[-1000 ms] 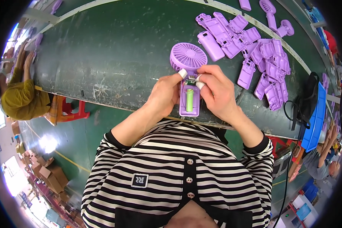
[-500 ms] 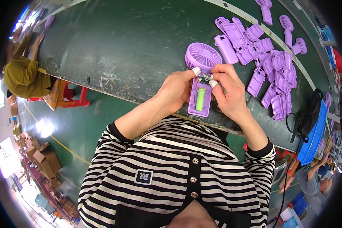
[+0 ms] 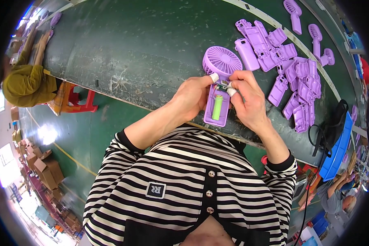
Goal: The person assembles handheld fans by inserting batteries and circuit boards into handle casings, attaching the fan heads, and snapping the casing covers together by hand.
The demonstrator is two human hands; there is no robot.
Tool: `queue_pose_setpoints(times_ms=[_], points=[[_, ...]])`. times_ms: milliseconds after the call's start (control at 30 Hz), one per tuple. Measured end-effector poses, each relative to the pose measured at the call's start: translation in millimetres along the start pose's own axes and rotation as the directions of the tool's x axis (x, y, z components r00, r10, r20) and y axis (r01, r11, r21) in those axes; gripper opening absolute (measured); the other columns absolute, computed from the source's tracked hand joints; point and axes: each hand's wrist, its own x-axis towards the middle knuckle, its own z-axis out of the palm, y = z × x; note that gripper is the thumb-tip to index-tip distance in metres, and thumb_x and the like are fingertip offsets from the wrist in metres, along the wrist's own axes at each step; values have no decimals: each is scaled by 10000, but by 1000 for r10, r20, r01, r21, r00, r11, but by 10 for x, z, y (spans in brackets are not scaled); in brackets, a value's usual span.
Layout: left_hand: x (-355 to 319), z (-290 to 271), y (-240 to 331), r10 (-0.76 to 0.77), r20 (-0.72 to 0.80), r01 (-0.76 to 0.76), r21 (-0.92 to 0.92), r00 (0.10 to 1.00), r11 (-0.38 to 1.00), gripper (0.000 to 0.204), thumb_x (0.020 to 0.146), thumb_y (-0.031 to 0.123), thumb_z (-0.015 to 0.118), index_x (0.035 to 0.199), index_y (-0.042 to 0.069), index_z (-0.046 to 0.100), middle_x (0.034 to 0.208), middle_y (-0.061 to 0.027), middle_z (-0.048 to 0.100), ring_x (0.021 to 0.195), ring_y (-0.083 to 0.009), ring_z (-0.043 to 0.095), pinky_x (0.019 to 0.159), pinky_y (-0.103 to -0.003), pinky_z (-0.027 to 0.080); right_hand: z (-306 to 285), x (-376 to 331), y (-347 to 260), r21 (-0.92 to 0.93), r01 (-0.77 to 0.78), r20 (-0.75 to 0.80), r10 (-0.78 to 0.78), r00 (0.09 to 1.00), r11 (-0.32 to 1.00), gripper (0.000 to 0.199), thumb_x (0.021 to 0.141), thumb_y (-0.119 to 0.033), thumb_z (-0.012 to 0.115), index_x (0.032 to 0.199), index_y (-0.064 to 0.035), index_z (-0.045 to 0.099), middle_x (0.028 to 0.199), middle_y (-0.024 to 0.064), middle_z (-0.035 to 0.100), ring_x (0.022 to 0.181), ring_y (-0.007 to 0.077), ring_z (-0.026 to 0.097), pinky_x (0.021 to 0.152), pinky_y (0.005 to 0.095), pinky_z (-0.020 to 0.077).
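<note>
Between my hands, at the table's near edge, is a purple handheld fan [image 3: 222, 61] with its round grille away from me and its handle open. A light green cylindrical battery [image 3: 217, 107] lies in the handle. Above it, at the handle's neck, sits a small green circuit board [image 3: 222, 87]. My left hand [image 3: 192, 95] grips the fan's handle from the left, its white-covered thumb near the neck. My right hand [image 3: 248, 96], white covers on its fingertips, pinches at the circuit board's right side. The fingers partly hide the board.
Several purple handle shells [image 3: 301, 80] lie in a pile to the right on the dark green table [image 3: 143, 45]. More purple fans [image 3: 315, 35] are at the far right. A blue tray [image 3: 336, 147] with a black strap stands right. A person in an olive top [image 3: 26, 86] sits far left.
The view has shifted slightly, so the table's things appear a little displaced. Both hands keep their hold at the fan, with the right fingertips still at the circuit board.
</note>
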Motion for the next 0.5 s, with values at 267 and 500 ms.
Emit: queue_pose_setpoints(times_ms=[267, 500], points=[[51, -82, -52, -23, -59, 26, 47, 998, 999, 294, 912, 212, 402, 1078, -12, 494, 993, -98, 563, 899, -195, 556, 807, -358, 460, 26, -12, -46, -168, 116, 41, -111, 993, 979, 213, 636, 96, 541, 843, 50, 517, 955, 142, 509, 834, 296, 535, 696, 342, 459], [-43, -22, 6, -40, -45, 44, 89, 998, 995, 252, 890, 206, 455, 1026, 10, 536, 896, -63, 576, 804, -160, 567, 704, -346, 477, 0, -36, -35, -286, 218, 148, -181, 972, 933, 214, 628, 67, 540, 840, 60, 511, 965, 144, 509, 815, 295, 518, 692, 362, 454]])
